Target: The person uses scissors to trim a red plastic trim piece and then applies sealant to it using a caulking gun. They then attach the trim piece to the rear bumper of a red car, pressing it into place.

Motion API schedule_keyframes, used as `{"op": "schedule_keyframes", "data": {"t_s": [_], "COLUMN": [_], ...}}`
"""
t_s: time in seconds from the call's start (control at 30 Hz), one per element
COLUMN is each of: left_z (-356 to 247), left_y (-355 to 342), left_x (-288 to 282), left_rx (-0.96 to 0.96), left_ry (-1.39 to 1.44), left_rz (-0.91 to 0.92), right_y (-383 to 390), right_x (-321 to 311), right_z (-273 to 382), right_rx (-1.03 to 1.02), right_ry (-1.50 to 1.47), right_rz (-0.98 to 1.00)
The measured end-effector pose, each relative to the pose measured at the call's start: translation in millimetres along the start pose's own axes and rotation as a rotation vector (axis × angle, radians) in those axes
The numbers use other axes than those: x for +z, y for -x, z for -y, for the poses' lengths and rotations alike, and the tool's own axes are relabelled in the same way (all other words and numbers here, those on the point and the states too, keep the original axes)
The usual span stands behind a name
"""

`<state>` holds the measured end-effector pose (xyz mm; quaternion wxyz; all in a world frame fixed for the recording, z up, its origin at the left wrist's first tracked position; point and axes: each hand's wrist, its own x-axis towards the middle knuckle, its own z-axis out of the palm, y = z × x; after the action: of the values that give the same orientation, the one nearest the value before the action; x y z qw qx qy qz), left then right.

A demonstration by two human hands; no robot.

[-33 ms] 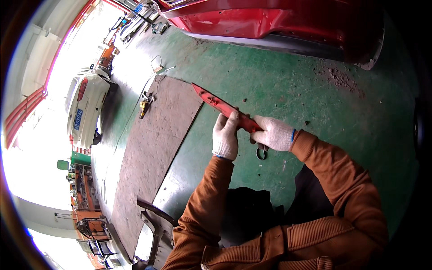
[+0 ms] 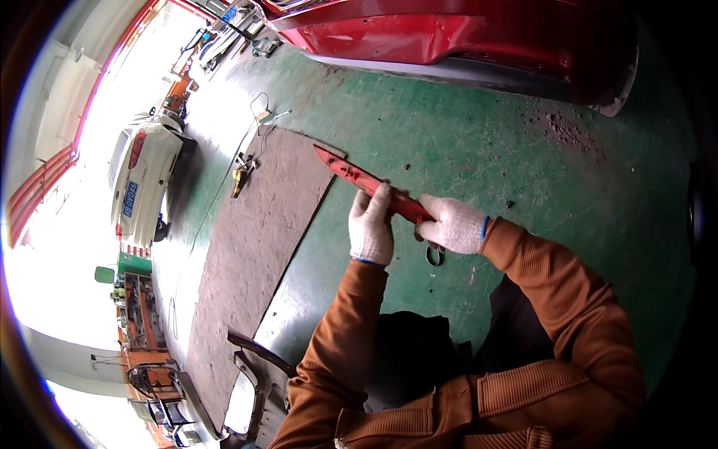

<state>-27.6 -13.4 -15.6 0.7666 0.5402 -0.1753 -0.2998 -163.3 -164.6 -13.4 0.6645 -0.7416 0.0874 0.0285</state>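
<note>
Both of my hands wear white knitted gloves. Between them, above the green floor, is a long narrow red trim piece [image 2: 357, 176], tilted so its pointed tip is to the far left. Small raised tabs show along its upturned face. My left hand [image 2: 372, 230] is closed on the middle of the piece, thumb on top. The near right end sits in the closed fingers of my right hand [image 2: 455, 224], which hide that end. Just below my right hand, a dark ring-shaped object [image 2: 434, 256] lies on the floor.
A red car body [image 2: 419, 41] stands ahead, with dirt crumbs [image 2: 568, 133] beneath it. A brownish mat [image 2: 258, 209] lies left, with a yellow-and-black power tool [image 2: 240, 179] on it. Farther left is a white car [image 2: 146, 179]. A grey panel frame [image 2: 258, 389] lies by my left elbow.
The red trim piece has shifted slightly left, its tip now a little lower. My left hand has moved slightly left with it; my right hand has barely moved.
</note>
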Motion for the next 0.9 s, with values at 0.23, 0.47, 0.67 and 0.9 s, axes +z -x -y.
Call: {"op": "schedule_keyframes", "data": {"t_s": [0.23,0.47,0.67,0.9], "left_z": [-11,-6,-1,5], "left_y": [-2,5,-2,-12], "left_x": [-5,9,-16,-66], "left_rx": [0.076,-0.096,-0.010,-0.118], "left_ry": [0.054,0.094,-0.247,0.260], "left_rz": [-0.254,0.041,-0.146,-0.536], "right_y": [4,1,-9,-32], "right_x": [25,14,13,8], "right_z": [0,-11,-16,-28], "right_rx": [0.044,0.070,0.004,-0.440], "right_ry": [-0.071,-0.304,-0.246,0.341], "right_rz": [0.086,0.037,0.012,-0.853]}}
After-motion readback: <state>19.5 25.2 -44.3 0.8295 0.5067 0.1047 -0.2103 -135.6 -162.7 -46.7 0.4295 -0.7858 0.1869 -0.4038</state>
